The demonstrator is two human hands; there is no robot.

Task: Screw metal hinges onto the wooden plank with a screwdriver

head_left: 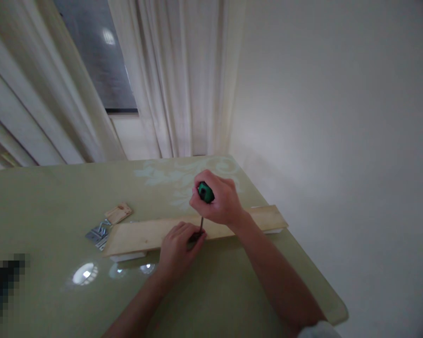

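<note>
A screwdriver with a green and black handle point(206, 192) stands nearly upright in my right hand point(220, 197), whose fingers wrap round the handle. Its thin metal shaft point(202, 224) points down at a pale wooden board point(137, 236). At the tip, on the board's near edge, lies a small dark piece point(194, 237), partly hidden by fingers. My left hand point(179, 244) rests on the board, thumb and fingers closed about that piece. The exact kind of the piece and the screwdriver's tip are too small to make out.
The board lies across white supports point(128, 257) on a glossy green table point(56, 202). Left of it are several grey metal plates and pieces point(99, 233) and a small printed card or block point(119, 213). A wall point(320, 141) borders the table's right side; curtains point(176, 84) hang behind.
</note>
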